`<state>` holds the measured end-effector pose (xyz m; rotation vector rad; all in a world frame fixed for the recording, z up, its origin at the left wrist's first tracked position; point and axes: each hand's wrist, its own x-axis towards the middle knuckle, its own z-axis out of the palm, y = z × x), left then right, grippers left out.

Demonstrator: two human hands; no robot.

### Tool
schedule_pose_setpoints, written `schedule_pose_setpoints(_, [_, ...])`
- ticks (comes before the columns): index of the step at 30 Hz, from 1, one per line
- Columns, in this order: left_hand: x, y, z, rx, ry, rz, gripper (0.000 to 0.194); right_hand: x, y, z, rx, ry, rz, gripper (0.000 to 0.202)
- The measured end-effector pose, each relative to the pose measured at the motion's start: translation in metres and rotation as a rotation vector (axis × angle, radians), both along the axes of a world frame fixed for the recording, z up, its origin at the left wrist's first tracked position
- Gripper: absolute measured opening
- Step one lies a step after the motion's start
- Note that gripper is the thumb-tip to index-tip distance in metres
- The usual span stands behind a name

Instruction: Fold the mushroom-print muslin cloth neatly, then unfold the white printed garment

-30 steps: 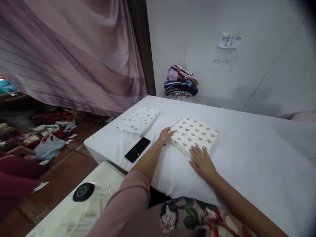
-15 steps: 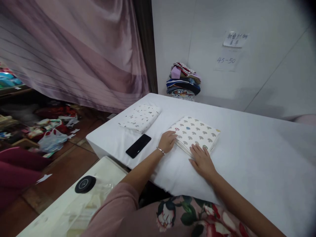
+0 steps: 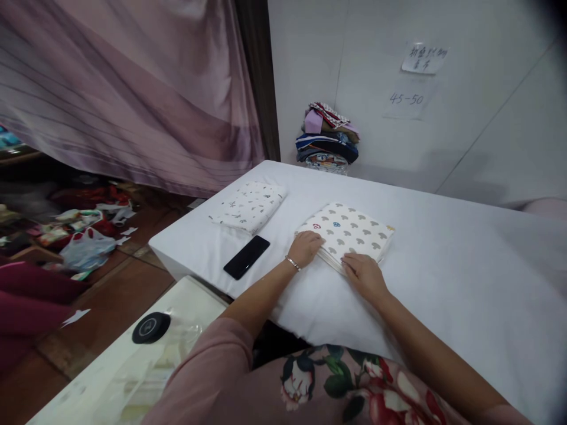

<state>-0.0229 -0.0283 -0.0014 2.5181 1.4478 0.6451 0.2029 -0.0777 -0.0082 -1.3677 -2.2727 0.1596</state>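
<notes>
A folded white cloth with grey mushroom shapes (image 3: 354, 227) lies flat on the white-covered table (image 3: 443, 260). My left hand (image 3: 305, 248), with a bracelet at the wrist, has its fingers closed on the cloth's near left edge. At the near edge further right, my right hand (image 3: 363, 273) also grips the cloth, fingers bent over the top and thumb at the side. To the left rests another folded white cloth with small dark prints (image 3: 252, 205). A black phone (image 3: 247, 257) lies between that cloth and my left forearm.
A stack of folded fabrics (image 3: 328, 139) stands behind the table by the wall. At the lower left is a pale surface (image 3: 97, 360) with a round black object (image 3: 151, 327). A pink curtain (image 3: 177, 88) hangs at the left, with bags on the floor.
The fingers of my right hand have drawn in from lying spread on the cloth to gripping its near edge. My left hand has moved slightly right along the edge. The view has shifted a little.
</notes>
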Motion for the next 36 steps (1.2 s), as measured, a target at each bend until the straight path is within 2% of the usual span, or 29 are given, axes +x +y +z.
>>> schedule_pose_setpoints(4, [-0.001, -0.004, -0.001, 0.020, -0.012, 0.010, 0.029, 0.000, -0.001, -0.007, 0.050, 0.013, 0.016, 0.035])
schedule_pose_setpoints(12, [-0.010, -0.003, -0.016, 0.039, -0.023, -0.062, 0.029, 0.002, -0.010, -0.012, 0.087, -0.043, 0.054, 0.034])
schedule_pose_setpoints(19, [-0.012, -0.001, -0.017, 0.084, -0.072, -0.082, 0.027, 0.001, -0.018, -0.024, 0.158, -0.098, 0.053, 0.039])
schedule_pose_setpoints(22, [-0.010, -0.002, -0.011, 0.070, -0.117, -0.028, 0.025, 0.000, -0.018, -0.029, 0.199, -0.128, 0.061, 0.041])
schedule_pose_setpoints(26, [0.003, -0.003, 0.002, 0.033, -0.154, 0.132, 0.023, 0.000, -0.016, -0.033, 0.220, -0.159, 0.074, 0.044])
schedule_pose_setpoints(29, [0.018, 0.001, 0.009, 0.059, -0.133, 0.136, 0.027, 0.000, -0.015, -0.033, 0.226, -0.176, 0.076, 0.043])
schedule_pose_setpoints(32, [0.028, 0.011, 0.007, 0.023, -0.053, 0.172, 0.036, 0.000, -0.015, -0.033, 0.224, -0.199, 0.082, 0.043])
schedule_pose_setpoints(36, [0.029, 0.022, -0.006, -0.101, 0.067, 0.271, 0.053, 0.000, -0.019, -0.034, 0.219, -0.212, 0.083, 0.045])
